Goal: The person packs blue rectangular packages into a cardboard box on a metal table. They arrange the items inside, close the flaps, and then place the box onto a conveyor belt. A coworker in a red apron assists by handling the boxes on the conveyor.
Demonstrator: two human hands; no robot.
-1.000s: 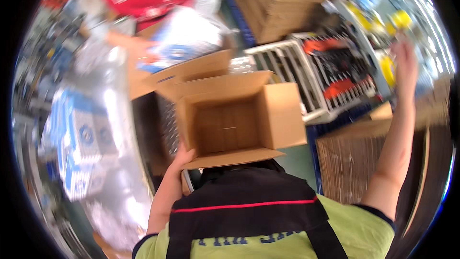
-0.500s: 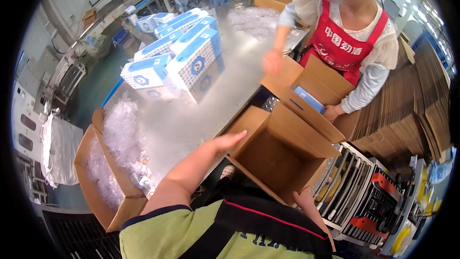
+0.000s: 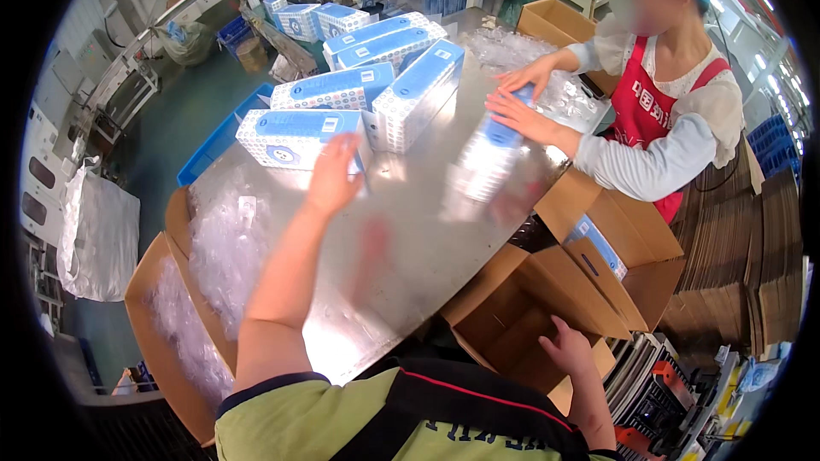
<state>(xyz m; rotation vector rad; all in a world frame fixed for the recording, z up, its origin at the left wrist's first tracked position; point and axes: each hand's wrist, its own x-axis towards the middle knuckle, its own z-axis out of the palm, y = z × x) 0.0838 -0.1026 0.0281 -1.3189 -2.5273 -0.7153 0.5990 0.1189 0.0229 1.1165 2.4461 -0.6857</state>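
Observation:
My left hand (image 3: pixel 335 176) reaches over the metal table with its fingers outstretched. It is at the right end of the nearest blue-and-white carton (image 3: pixel 284 138); whether it touches the carton I cannot tell. Several similar cartons (image 3: pixel 418 98) stand behind that one. At the lower right, my right hand (image 3: pixel 571 348), thumb and fingers apart, is over the right side of an open brown cardboard box (image 3: pixel 500 320). This box has nothing visible in it. Beyond it, a second cardboard box (image 3: pixel 636 235) has a blue-and-white carton (image 3: pixel 596 243) inside.
Across the table (image 3: pixel 401 230), a co-worker in a red apron (image 3: pixel 636 98) has both hands on a blurred blue-and-white carton (image 3: pixel 491 149). Clear plastic pieces (image 3: pixel 226 248) lie at the left, beside and in a cardboard box (image 3: pixel 175 393). Flattened cardboard (image 3: pixel 726 265) is stacked at right.
My left hand has left the empty box and moved up and left to the cartons. My right hand has loosened from the box's edge. The co-worker's hands have moved from the boxes to a carton.

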